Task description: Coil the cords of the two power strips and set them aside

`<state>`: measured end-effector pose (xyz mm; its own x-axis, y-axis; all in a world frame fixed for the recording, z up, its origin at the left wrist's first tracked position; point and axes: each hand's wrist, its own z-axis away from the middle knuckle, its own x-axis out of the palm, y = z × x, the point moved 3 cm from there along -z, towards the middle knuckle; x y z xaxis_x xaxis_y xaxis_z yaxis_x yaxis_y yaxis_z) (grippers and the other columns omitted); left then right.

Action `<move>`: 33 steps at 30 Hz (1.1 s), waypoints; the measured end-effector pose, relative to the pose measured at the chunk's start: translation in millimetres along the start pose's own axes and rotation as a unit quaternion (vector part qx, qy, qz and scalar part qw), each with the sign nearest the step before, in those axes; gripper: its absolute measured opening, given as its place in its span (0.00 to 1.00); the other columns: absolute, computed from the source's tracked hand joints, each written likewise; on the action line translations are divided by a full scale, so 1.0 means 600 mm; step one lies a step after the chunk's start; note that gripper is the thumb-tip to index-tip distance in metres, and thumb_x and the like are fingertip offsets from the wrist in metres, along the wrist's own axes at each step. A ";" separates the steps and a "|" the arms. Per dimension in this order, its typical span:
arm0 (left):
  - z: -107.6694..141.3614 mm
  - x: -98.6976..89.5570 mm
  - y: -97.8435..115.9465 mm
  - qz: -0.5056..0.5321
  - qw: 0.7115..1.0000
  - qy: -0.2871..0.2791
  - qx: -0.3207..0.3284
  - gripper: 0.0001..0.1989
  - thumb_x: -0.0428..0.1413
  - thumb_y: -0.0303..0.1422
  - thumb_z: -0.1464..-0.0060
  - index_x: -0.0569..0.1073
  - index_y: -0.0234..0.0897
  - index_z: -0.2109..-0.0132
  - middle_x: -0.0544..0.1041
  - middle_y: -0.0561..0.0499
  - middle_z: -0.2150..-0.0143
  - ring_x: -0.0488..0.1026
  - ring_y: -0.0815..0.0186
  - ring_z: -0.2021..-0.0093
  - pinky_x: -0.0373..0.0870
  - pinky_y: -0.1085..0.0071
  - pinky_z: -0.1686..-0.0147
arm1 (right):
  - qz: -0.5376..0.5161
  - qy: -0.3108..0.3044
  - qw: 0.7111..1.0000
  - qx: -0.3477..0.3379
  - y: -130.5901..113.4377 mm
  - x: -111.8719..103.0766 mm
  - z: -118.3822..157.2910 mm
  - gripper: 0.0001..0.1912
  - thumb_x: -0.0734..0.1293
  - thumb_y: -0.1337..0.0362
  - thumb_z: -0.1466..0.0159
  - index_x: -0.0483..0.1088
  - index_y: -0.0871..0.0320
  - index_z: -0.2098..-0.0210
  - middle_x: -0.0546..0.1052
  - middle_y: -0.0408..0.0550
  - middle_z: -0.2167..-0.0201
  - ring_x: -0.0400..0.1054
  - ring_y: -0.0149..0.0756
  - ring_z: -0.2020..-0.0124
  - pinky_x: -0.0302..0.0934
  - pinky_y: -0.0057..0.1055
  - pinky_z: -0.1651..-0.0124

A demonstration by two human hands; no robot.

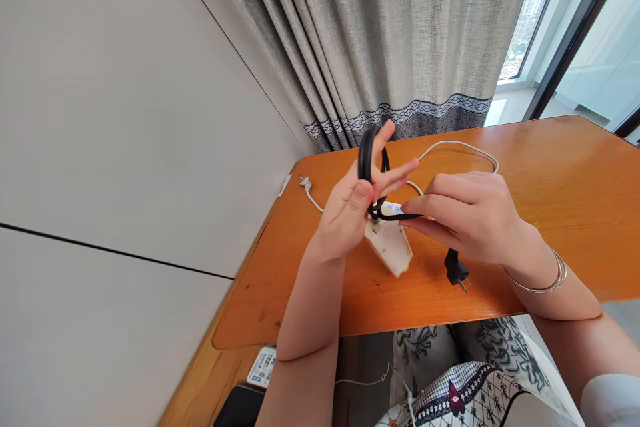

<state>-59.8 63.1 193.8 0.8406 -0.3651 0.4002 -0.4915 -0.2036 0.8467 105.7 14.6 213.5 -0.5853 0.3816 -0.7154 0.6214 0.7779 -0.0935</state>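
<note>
A black power cord [367, 155] is looped in a coil around my left hand [353, 203], whose thumb presses near the coil while some fingers stretch out. My right hand [463, 217] pinches a stretch of the same cord just to the right of the coil. The cord's black plug [456, 270] hangs below my right hand with its prongs pointing down. Behind and below the hands, a white power strip [393, 247] lies on the table, partly hidden by them.
The orange-brown wooden table [560, 213] stands against a white panel wall [125, 113] on the left. A white cable [465, 143] curves across it, and a white plug [306, 183] lies at the left. A grey curtain [410, 33] hangs behind. A black object [240, 407] sits at lower left.
</note>
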 end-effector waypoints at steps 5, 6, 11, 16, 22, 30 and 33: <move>0.013 0.013 -0.023 -0.132 0.974 -0.166 -0.076 0.22 0.58 0.52 0.45 0.66 0.37 0.70 0.75 0.49 0.72 0.74 0.67 0.78 0.65 0.75 0.82 | -0.020 0.060 0.998 0.029 0.023 -0.007 -0.001 0.17 0.63 0.47 0.32 0.76 0.53 0.60 0.70 0.46 0.68 0.64 0.31 0.70 0.57 0.28 0.69; 0.015 0.017 -0.026 -0.150 0.964 -0.197 -0.099 0.23 0.56 0.53 0.44 0.65 0.37 0.69 0.71 0.53 0.78 0.69 0.71 0.83 0.59 0.77 0.85 | -0.030 0.067 0.997 0.029 0.029 -0.008 -0.002 0.18 0.65 0.46 0.33 0.76 0.53 0.59 0.71 0.46 0.66 0.65 0.32 0.68 0.58 0.28 0.68; 0.007 0.024 -0.034 -0.166 0.935 -0.252 -0.185 0.24 0.52 0.55 0.42 0.64 0.37 0.66 0.66 0.59 0.82 0.51 0.78 0.89 0.46 0.79 0.88 | -0.111 0.048 0.993 0.009 0.057 -0.008 -0.006 0.18 0.69 0.49 0.36 0.76 0.56 0.58 0.70 0.48 0.64 0.65 0.33 0.66 0.61 0.29 0.66; 0.000 0.023 -0.045 -0.093 0.898 -0.341 -0.261 0.27 0.51 0.58 0.43 0.65 0.35 0.69 0.75 0.49 0.79 0.46 0.80 0.91 0.43 0.78 0.90 | -0.224 0.003 0.975 -0.006 0.081 0.001 -0.013 0.15 0.71 0.51 0.38 0.78 0.57 0.62 0.71 0.46 0.68 0.65 0.32 0.66 0.61 0.30 0.63; 0.004 0.004 -0.046 0.049 0.936 -0.285 -0.202 0.28 0.51 0.56 0.42 0.55 0.39 0.76 0.63 0.57 0.89 0.40 0.79 0.92 0.39 0.79 0.93 | -0.423 0.024 0.902 0.078 0.107 0.042 -0.021 0.22 0.64 0.46 0.33 0.75 0.60 0.67 0.68 0.43 0.75 0.60 0.27 0.74 0.56 0.26 0.71; -0.024 -0.005 -0.007 0.158 0.987 0.000 -0.019 0.25 0.34 0.46 0.31 0.48 0.37 0.74 0.81 0.44 0.53 0.57 0.82 0.89 0.53 0.80 0.92 | -0.396 -0.093 0.894 0.191 0.092 0.112 -0.020 0.16 0.58 0.62 0.30 0.64 0.60 0.45 0.67 0.40 0.73 0.60 0.27 0.75 0.57 0.25 0.72; -0.029 0.000 0.001 0.149 0.988 0.003 0.037 0.27 0.38 0.45 0.31 0.51 0.36 0.77 0.78 0.47 0.45 0.79 0.72 0.70 0.73 0.79 0.78 | -0.219 -0.203 0.935 0.192 0.079 0.108 -0.017 0.18 0.61 0.69 0.34 0.62 0.63 0.44 0.73 0.46 0.68 0.68 0.34 0.68 0.61 0.29 0.65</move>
<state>-56.3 78.9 200.5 0.6573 -0.4129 0.6305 -0.7326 -0.1537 0.6631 92.1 81.1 169.6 -0.6308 -0.2132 -0.7460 0.5545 0.5486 -0.6257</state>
